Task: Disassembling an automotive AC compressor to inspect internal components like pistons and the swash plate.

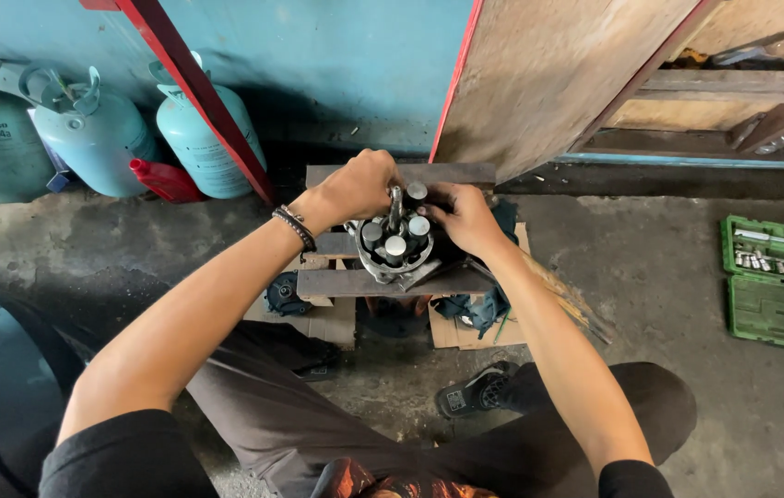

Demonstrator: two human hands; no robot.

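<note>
Head view looks down at two bare arms over a small wooden stand; on top of the stand sits a round metal part with short pistons sticking up in a ring; the left hand is curled tight on the far left side of the part; the right hand presses its fingers on the right side, so both hands hold the part and are close together; I think the step is steadying the part and working on its middle rod; the next move likely needs a firm grip and a straight pull or push; a green tool case lies well to the right of the stand; gas tanks stand far to its left, by the wall.
</note>
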